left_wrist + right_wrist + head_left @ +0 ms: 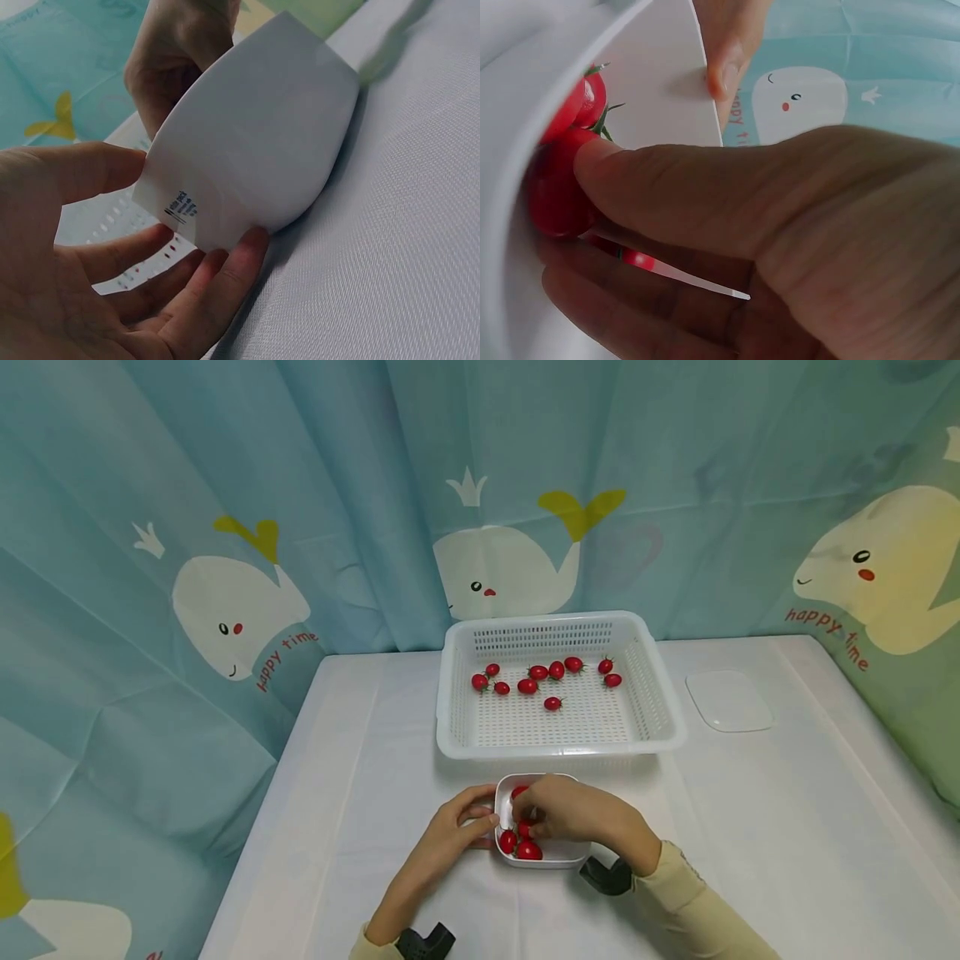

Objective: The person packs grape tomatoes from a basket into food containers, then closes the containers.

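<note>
A small white plastic box (558,855) stands on the cloth-covered table, with several red cherry tomatoes (528,850) inside. My left hand (450,831) holds the box by its left side. In the left wrist view the thumb meets the rim and the fingertips press the outer wall. Reaching down into the box, my right hand (570,814) pinches a cherry tomato (559,187) between thumb and fingers. More tomatoes with green stems lie right beside it in the right wrist view.
Behind the box a white perforated basket (558,750) holds several cherry tomatoes (528,686) scattered on its floor. A clear lid (729,702) lies on the table (795,827) at the right of the basket. A whale-print curtain (352,510) hangs behind the table.
</note>
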Motion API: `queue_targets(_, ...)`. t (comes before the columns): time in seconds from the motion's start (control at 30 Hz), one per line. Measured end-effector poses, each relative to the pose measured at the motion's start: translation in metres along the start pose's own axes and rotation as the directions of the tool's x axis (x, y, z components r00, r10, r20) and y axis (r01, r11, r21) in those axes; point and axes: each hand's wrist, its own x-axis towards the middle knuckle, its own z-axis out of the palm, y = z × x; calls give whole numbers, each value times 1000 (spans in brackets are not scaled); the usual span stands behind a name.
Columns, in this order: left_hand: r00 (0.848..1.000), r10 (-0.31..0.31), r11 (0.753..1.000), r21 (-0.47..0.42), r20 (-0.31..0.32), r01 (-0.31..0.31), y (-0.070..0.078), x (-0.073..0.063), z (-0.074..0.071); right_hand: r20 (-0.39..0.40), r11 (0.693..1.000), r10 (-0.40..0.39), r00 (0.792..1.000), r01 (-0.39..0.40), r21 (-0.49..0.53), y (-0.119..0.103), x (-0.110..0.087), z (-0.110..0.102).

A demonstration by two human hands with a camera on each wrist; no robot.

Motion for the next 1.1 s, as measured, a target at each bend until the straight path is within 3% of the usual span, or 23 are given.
queue_targets(0.37, 1000, 6, 1000, 12, 1, -6, -1, 0, 0, -5, 998, 20, 1000, -20, 60, -1, -7, -8)
queue_targets(0.53, 1000, 5, 1000, 15, 1, -5, 0, 0, 0, -34, 998, -17, 999, 19, 62, 0, -16, -20)
queue_targets(0.67, 1000, 3, 1000, 12, -1, -3, 0, -1, 0, -49, 996, -69, 996, 72, 55, 0, -24, -34)
queue_targets(0.93, 1000, -1, 1000, 16, 0, 1, 0, 0, 0, -97, 997, -64, 993, 69, 47, 1, -39, -69)
queue_targets(1.1, 1000, 1, 1000, 2, 1, -1, -1, 0, 0, -182, 986, -114, 977, 133, 98, 11, -39, -94)
